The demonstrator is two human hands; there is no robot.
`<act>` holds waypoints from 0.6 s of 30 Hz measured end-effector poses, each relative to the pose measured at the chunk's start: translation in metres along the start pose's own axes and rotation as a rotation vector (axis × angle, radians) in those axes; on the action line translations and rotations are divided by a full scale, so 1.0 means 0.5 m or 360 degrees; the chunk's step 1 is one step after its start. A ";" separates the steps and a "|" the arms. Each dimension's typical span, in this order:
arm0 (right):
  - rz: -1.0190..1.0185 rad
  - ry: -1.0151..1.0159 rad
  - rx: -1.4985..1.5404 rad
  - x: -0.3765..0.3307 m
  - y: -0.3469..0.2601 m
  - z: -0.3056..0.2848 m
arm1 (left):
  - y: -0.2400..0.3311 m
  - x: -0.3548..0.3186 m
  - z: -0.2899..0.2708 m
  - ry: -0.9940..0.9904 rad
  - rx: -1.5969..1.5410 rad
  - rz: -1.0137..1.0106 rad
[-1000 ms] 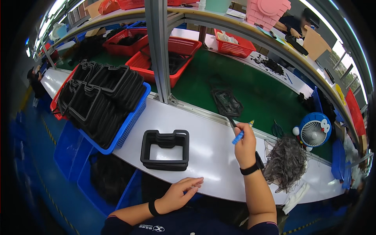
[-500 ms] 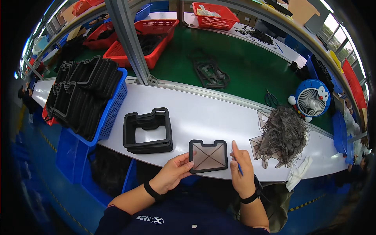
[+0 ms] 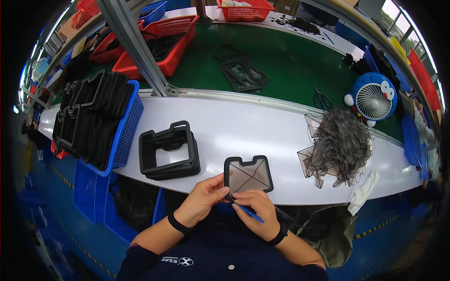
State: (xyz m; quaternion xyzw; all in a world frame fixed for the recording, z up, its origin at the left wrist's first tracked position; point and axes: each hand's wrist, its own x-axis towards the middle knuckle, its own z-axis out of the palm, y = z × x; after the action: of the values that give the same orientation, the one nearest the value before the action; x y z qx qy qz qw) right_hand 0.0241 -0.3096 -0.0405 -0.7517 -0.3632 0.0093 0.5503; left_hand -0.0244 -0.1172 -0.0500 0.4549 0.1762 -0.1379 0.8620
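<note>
Close to the table's front edge, my left hand (image 3: pixel 205 198) pinches the left side of a black foam-like frame (image 3: pixel 268 183) with a notched upper edge. Sheer grey-brown mesh (image 3: pixel 251 175), crossed by dark diagonal lines, spans its opening. My right hand (image 3: pixel 257 213) is closed around a slim blue pen-like tool (image 3: pixel 249 213). The tool's tip meets the frame's lower left corner, beside my left thumb; my fingers partly cover that spot. To the left stands a short stack of similar black frames (image 3: pixel 169 154). A heap of loose mesh pieces (image 3: pixel 341 147) lies to the right.
A blue basket (image 3: pixel 127 133) piled with black frames stands at the left. Beyond the metal rail, a green surface (image 3: pixel 286 56) carries flat dark frames (image 3: pixel 243 75), scissors (image 3: pixel 322 99) and a blue fan (image 3: pixel 374 100). A white glove (image 3: pixel 364 193) hangs over the front edge.
My right hand has moved left and down, bringing the blue tool to the frame's lower left corner. The framed mesh has tilted slightly in my left hand. The whole view has shifted a little.
</note>
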 end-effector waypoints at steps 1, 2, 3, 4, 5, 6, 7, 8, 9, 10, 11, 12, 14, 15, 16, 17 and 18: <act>0.0030 -0.0011 0.0013 -0.001 0.000 0.000 | -0.002 0.001 0.000 -0.0004 0.0000 0.0011; 0.0032 -0.0008 0.0014 -0.001 0.000 0.000 | -0.003 0.003 -0.001 -0.0007 -0.0001 0.0022; 0.0048 -0.0013 0.0020 -0.001 0.001 -0.001 | -0.005 0.004 -0.003 -0.0008 0.0000 0.0019; 0.0063 -0.0017 0.0026 -0.001 0.001 -0.001 | -0.006 0.005 -0.005 -0.0008 0.0002 0.0028; 0.0066 -0.0015 0.0027 -0.001 0.001 -0.001 | -0.007 0.005 -0.006 -0.0010 0.0004 0.0035; 0.0074 -0.0019 0.0044 -0.001 0.001 0.000 | -0.007 0.005 -0.006 -0.0010 0.0005 0.0032; 0.0082 -0.0025 0.0062 -0.001 0.001 0.000 | -0.007 0.005 -0.005 -0.0005 0.0018 0.0037; 0.0083 -0.0024 0.0063 -0.001 0.001 0.000 | -0.007 0.005 -0.005 0.0002 0.0030 0.0044; 0.0081 -0.0037 0.0067 0.000 0.001 -0.001 | -0.008 0.005 -0.005 0.0003 0.0031 0.0042; 0.0079 -0.0051 0.0070 0.000 0.001 -0.001 | -0.009 0.005 -0.006 0.0007 0.0040 0.0055; 0.0080 -0.0050 0.0070 0.000 0.003 0.000 | -0.010 0.006 -0.006 0.0010 0.0048 0.0068; -0.0011 -0.0058 -0.0014 -0.001 0.006 0.001 | -0.011 0.006 -0.006 0.0008 0.0048 0.0067; -0.0103 -0.0065 -0.0097 -0.001 0.009 0.002 | -0.013 0.006 -0.006 0.0003 0.0057 0.0082; -0.0254 -0.0096 -0.0283 -0.001 0.009 0.002 | -0.012 0.005 -0.002 0.0003 0.0058 0.0082; -0.0405 -0.0127 -0.0470 -0.001 0.010 0.001 | -0.011 0.004 0.004 0.0016 0.0080 0.0121; -0.0405 -0.0125 -0.0473 -0.001 0.012 -0.003 | -0.011 0.003 0.008 0.0027 0.0102 0.0161; -0.0394 -0.0073 -0.0489 0.001 0.017 -0.010 | -0.015 0.005 0.004 0.0023 0.0102 0.0161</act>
State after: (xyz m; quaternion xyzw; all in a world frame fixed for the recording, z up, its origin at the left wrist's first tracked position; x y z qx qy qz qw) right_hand 0.0310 -0.3147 -0.0454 -0.7760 -0.4625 -0.0969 0.4176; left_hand -0.0250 -0.1231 -0.0556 0.4917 0.1547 -0.0964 0.8515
